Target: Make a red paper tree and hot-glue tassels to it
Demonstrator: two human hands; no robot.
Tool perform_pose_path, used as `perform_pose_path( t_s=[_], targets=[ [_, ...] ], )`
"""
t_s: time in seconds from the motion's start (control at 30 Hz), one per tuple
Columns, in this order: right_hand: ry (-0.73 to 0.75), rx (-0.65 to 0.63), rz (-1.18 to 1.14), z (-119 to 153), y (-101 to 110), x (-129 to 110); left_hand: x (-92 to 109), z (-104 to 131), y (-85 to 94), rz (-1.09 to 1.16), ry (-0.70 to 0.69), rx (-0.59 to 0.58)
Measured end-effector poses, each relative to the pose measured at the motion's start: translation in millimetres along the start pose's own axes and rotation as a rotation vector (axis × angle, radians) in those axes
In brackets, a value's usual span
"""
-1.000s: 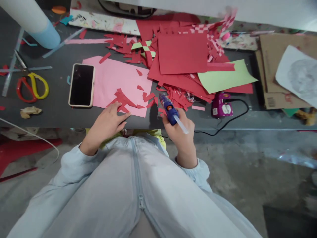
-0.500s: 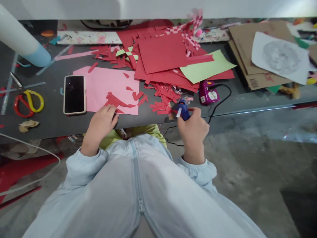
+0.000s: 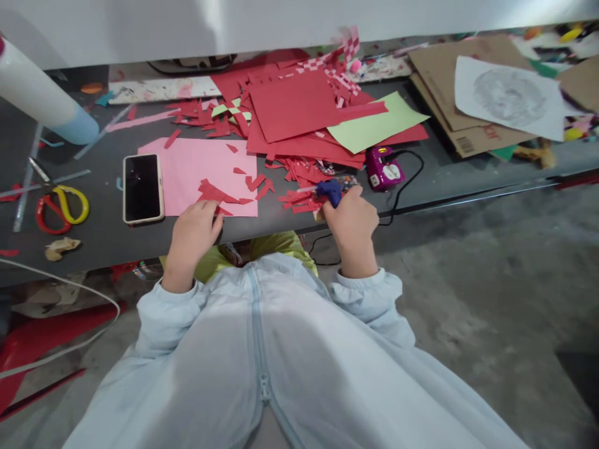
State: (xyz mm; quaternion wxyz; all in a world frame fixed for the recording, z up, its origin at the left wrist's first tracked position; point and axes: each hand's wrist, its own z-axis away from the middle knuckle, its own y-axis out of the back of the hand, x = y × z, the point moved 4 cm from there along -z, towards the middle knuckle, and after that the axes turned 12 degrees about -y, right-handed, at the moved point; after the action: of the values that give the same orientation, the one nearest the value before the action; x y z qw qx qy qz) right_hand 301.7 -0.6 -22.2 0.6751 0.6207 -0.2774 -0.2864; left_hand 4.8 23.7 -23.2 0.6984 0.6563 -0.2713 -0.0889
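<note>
My left hand [image 3: 196, 236] lies on the near edge of a pink sheet of paper [image 3: 187, 168], fingers loosely extended, with the fingertips touching or just beside a red paper scrap [image 3: 216, 192]. My right hand [image 3: 352, 221] is closed round a blue glue gun [image 3: 331, 189] with a pale stick pointing left from it. The palm hides part of the glue gun. Red paper strips [image 3: 299, 201] lie beneath and around it. A purple device [image 3: 384, 169] with a black cord sits just right of this hand.
A phone [image 3: 143, 188] lies left of the pink sheet, beside red-and-yellow scissors [image 3: 60, 206]. Red sheets [image 3: 294, 103] and a light green sheet [image 3: 377, 125] are piled behind. Cardboard [image 3: 449, 100] with a printed paper [image 3: 510, 93] lies at right. A white bottle [image 3: 47, 93] stands at left.
My right hand has turned the glue gun so its pale stick points left instead of toward me. My left hand stays on the pink sheet. The view has shifted slightly.
</note>
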Motion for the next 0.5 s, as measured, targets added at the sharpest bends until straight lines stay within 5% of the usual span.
perform_pose_path(
  t_s=[0.23,0.5],
  targets=[
    [0.084,0.014,-0.03,-4,-8,-17,-16,-1,-3.8,-0.004,0.151,0.31],
    [0.146,0.069,-0.069,6,1,-7,-8,-11,-5.8,-0.081,0.299,0.14]
  ],
)
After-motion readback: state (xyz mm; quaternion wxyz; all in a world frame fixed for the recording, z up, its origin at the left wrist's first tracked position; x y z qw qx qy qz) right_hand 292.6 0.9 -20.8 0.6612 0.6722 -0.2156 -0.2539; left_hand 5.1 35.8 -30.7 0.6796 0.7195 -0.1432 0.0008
